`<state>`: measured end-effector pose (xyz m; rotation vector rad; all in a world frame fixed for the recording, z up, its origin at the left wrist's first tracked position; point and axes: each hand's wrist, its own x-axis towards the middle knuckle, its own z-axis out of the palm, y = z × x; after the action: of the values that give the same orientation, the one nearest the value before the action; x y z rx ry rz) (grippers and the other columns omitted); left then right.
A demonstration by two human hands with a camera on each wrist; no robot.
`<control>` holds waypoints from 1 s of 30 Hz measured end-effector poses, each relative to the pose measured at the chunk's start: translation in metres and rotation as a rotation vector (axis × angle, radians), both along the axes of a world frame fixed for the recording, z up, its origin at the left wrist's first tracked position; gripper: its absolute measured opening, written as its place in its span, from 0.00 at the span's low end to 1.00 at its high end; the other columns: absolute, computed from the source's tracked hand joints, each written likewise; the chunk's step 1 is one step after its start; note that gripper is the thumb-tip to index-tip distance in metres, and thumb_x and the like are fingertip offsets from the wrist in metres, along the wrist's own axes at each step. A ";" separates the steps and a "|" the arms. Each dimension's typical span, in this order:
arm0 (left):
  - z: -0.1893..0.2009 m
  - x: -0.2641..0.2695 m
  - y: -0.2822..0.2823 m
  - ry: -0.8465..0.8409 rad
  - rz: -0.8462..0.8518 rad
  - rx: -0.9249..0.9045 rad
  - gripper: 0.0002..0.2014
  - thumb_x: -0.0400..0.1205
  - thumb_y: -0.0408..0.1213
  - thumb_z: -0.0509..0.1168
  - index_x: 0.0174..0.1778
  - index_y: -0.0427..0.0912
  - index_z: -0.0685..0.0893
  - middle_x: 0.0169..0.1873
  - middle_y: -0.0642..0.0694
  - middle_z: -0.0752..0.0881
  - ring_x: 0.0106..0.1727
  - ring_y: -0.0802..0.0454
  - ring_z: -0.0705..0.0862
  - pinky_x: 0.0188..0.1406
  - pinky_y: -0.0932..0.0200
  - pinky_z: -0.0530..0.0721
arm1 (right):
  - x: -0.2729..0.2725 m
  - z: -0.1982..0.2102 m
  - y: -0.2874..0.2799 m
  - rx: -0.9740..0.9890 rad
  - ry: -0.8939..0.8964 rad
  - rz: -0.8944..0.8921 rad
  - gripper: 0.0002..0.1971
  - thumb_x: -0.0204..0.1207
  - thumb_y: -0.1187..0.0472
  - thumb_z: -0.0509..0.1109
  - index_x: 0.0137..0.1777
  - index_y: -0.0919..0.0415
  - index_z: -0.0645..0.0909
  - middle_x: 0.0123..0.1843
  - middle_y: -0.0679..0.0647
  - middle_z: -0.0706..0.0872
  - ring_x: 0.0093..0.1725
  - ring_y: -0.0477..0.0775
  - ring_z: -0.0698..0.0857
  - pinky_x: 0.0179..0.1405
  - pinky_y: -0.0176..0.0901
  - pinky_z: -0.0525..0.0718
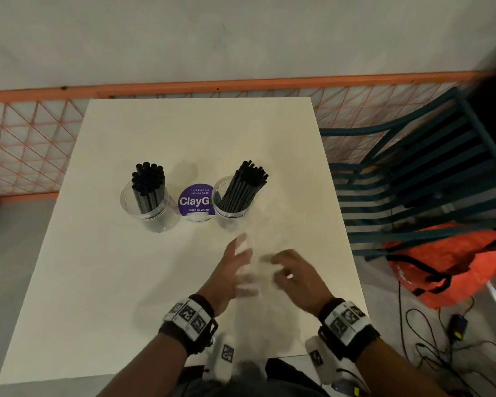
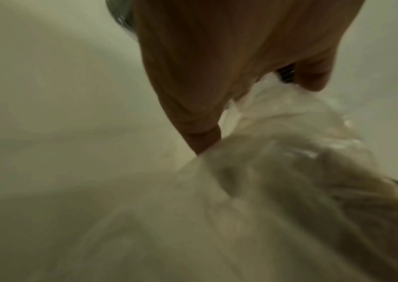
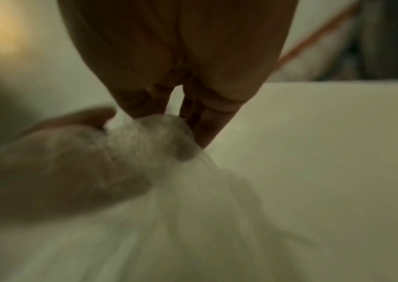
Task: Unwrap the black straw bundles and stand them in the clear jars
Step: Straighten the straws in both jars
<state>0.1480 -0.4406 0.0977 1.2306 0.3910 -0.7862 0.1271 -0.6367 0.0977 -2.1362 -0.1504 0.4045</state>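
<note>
While both hands [image 1: 267, 275] bunch clear wrap [image 1: 251, 282], jars [image 1: 148, 204] stand apart.

Dim, yellowish light throughout; both wrist views heavily motion-blurred, head view bowed at its edges.

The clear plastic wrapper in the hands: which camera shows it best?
The right wrist view: the clear plastic wrapper fills it, bunched at the right hand fingertips. The left wrist view shows it blurred beside the left hand. From the head it is only a faint smear.

Clear glossy plastic jars [image 1: 148, 206]; matt black straws [image 1: 148, 181]; smooth matt table [image 1: 103, 282]
</note>
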 end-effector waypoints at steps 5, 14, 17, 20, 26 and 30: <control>0.019 -0.007 -0.029 -0.035 0.076 -0.018 0.06 0.86 0.40 0.60 0.47 0.45 0.82 0.43 0.42 0.90 0.37 0.49 0.90 0.33 0.56 0.87 | -0.039 0.030 0.012 -0.285 -0.304 0.320 0.23 0.71 0.40 0.68 0.67 0.33 0.77 0.71 0.43 0.78 0.70 0.55 0.75 0.70 0.56 0.72; 0.022 -0.042 -0.020 -0.415 -0.010 0.063 0.11 0.80 0.25 0.60 0.44 0.44 0.85 0.50 0.44 0.86 0.50 0.43 0.85 0.42 0.55 0.86 | -0.059 0.034 -0.007 0.176 0.129 -0.301 0.16 0.73 0.67 0.69 0.56 0.47 0.81 0.48 0.55 0.89 0.40 0.55 0.87 0.40 0.54 0.90; 0.024 -0.063 -0.015 -0.987 -0.473 0.472 0.16 0.79 0.38 0.61 0.60 0.47 0.87 0.64 0.52 0.83 0.61 0.56 0.83 0.60 0.61 0.82 | -0.050 0.058 0.002 0.746 0.362 -0.723 0.12 0.79 0.67 0.61 0.55 0.58 0.85 0.51 0.62 0.86 0.45 0.62 0.85 0.37 0.47 0.87; 0.033 -0.085 -0.025 -1.180 -0.684 0.655 0.14 0.80 0.37 0.62 0.60 0.45 0.86 0.58 0.48 0.85 0.52 0.52 0.83 0.48 0.62 0.80 | -0.064 0.071 0.019 0.900 0.511 -0.750 0.17 0.78 0.48 0.67 0.59 0.57 0.82 0.47 0.62 0.81 0.36 0.62 0.81 0.34 0.49 0.81; 0.019 -0.128 -0.019 -1.221 -0.777 0.614 0.23 0.75 0.45 0.65 0.65 0.43 0.84 0.61 0.47 0.85 0.60 0.46 0.79 0.58 0.51 0.82 | -0.127 0.034 0.037 0.594 0.352 -0.663 0.14 0.75 0.49 0.77 0.49 0.59 0.82 0.42 0.57 0.88 0.41 0.52 0.86 0.40 0.47 0.86; 0.010 -0.163 -0.012 -1.015 -0.643 0.299 0.27 0.73 0.54 0.73 0.66 0.47 0.81 0.69 0.56 0.73 0.68 0.70 0.73 0.63 0.77 0.74 | -0.163 0.020 0.043 0.788 0.313 -0.972 0.16 0.76 0.46 0.72 0.49 0.59 0.75 0.36 0.53 0.82 0.33 0.50 0.81 0.34 0.45 0.82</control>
<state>-0.0154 -0.4530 0.1081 1.8928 -0.7762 -0.5326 -0.0362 -0.5935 0.1179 -1.1442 0.7619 0.0568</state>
